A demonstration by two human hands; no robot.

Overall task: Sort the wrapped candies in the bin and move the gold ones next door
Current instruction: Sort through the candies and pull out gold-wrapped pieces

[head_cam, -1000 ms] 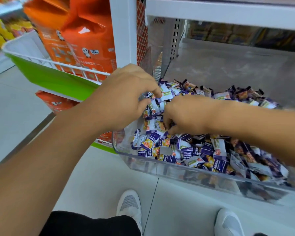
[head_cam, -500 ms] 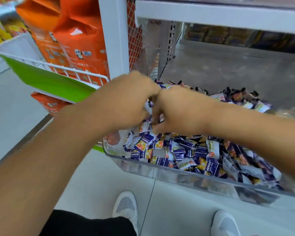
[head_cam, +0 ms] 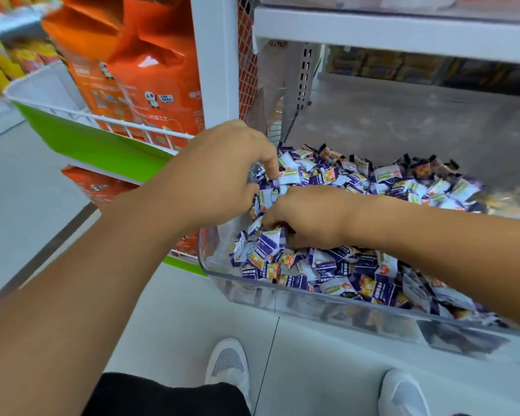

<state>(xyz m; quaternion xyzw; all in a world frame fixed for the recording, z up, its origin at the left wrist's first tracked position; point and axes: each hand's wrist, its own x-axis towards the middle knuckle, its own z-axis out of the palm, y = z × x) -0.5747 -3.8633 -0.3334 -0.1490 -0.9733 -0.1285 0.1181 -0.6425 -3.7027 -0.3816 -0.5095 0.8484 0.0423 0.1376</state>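
A clear plastic bin (head_cam: 312, 298) on the shelf holds a heap of purple-and-white wrapped candies (head_cam: 387, 181), some with orange-yellow print. Both hands are down in the bin's left end. My left hand (head_cam: 222, 175) curls over the pile, index fingertip and thumb pinching a wrapper at the bin's left wall. Just right of it and lower, my right hand (head_cam: 306, 217) has its fingers curled into the heap, gripping a few candies. What lies under the palms is hidden. A blurred golden patch (head_cam: 511, 202) shows at the bin's far right.
A white upright post (head_cam: 215, 55) stands left of the bin. Beyond it, orange snack bags (head_cam: 150, 70) sit in a wire shelf with a green front (head_cam: 87, 139). Another shelf (head_cam: 387, 34) hangs overhead. My white shoes (head_cam: 230, 364) stand on the pale floor.
The hands were pressed together half a second ago and have now parted slightly. The right hand has dropped lower into the heap; the left stays at the bin's left wall.
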